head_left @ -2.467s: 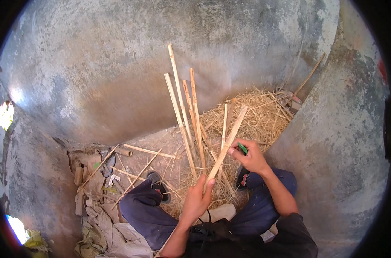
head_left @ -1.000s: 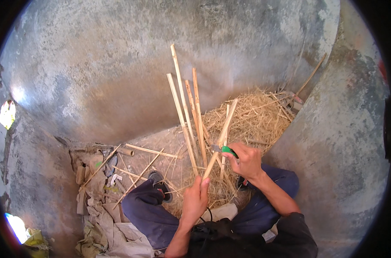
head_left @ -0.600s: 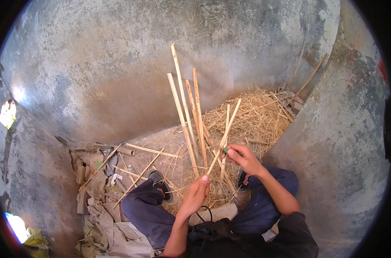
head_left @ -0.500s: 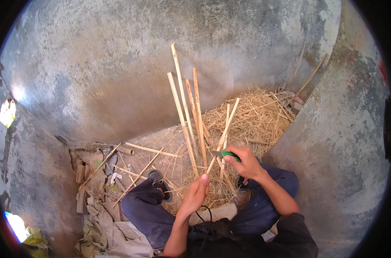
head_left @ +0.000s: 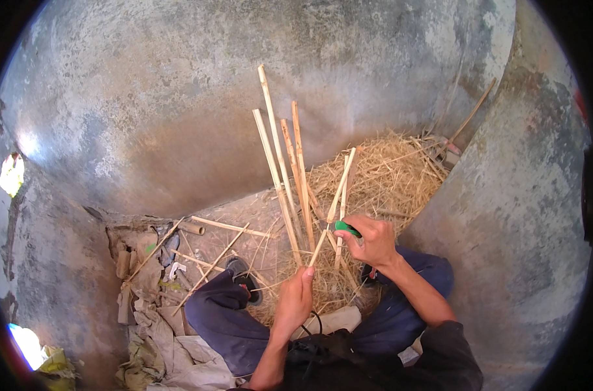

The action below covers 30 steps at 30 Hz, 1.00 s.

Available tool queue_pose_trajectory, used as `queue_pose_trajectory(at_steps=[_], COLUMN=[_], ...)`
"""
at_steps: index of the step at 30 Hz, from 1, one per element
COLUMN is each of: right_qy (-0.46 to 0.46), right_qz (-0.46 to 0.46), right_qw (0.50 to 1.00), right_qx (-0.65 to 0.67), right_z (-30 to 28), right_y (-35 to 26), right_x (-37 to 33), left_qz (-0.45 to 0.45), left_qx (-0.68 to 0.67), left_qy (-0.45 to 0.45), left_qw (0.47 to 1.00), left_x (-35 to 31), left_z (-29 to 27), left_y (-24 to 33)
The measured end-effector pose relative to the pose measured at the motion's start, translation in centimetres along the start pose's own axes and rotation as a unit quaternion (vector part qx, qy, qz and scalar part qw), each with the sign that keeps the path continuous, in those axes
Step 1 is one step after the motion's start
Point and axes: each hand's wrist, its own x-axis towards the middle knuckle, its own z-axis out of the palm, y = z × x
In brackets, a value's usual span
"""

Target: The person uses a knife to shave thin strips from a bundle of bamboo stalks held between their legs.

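My left hand (head_left: pixel 295 298) is closed on the lower end of a pale peeled stick (head_left: pixel 319 247). In my right hand (head_left: pixel 375 242) is a green-handled knife (head_left: pixel 347 228), its blade mostly hidden at this angle. The knife is at the middle of the stick, where there is a break in its line. Above that point the upper piece (head_left: pixel 342 186) slants at a steeper angle; whether the two parts still join I cannot tell. Just beyond my hands, several peeled sticks (head_left: pixel 270 153) stand leaning toward the wall.
A heap of straw-like shavings (head_left: pixel 388 173) lies against the grey wall (head_left: pixel 179 98). Thin loose sticks (head_left: pixel 218 257) are scattered on the floor at left. Crumpled cloth sacking (head_left: pixel 173 352) is beside my left knee, and a shoe (head_left: pixel 244 280) shows between sticks and shavings.
The stick was straight and whole; now it has a break at the knife and its upper part has tilted more upright. My right hand has shifted slightly right.
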Motion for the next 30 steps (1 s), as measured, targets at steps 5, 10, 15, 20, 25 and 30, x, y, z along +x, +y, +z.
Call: queue_pose_trajectory(at_steps=[5,10,15,20,25,30], right_qy=[-0.078,-0.146,-0.019,-0.061,-0.037,-0.001], right_qz=[0.122,0.198,0.006,-0.019,-0.025,0.018], right_qw=[0.975,0.901,0.994,0.996,0.999,0.999], right_qx=[0.168,0.358,0.110,0.058,0.028,-0.031], right_z=[0.1,1.0,1.2,1.0,0.7,-1.0], right_y=[-0.2,1.3,-1.4,-3.0,-3.0,-0.1], right_x=[0.3,0.1,-1.1,-1.7,-1.5,0.7], left_qz=[-0.047,-0.122,-0.081,-0.020,-0.040,-0.045], left_qx=[-0.150,-0.280,-0.253,-0.195,-0.250,-0.202], left_qy=[-0.062,-0.155,-0.126,-0.098,-0.115,-0.099], left_qw=[0.986,0.940,0.956,0.976,0.961,0.973], left_x=[0.4,1.3,1.5,1.9,2.4,1.3], left_z=[0.3,-0.8,-0.5,0.1,0.0,0.3], left_y=[-3.3,-2.1,-2.0,-0.9,-0.2,-1.9])
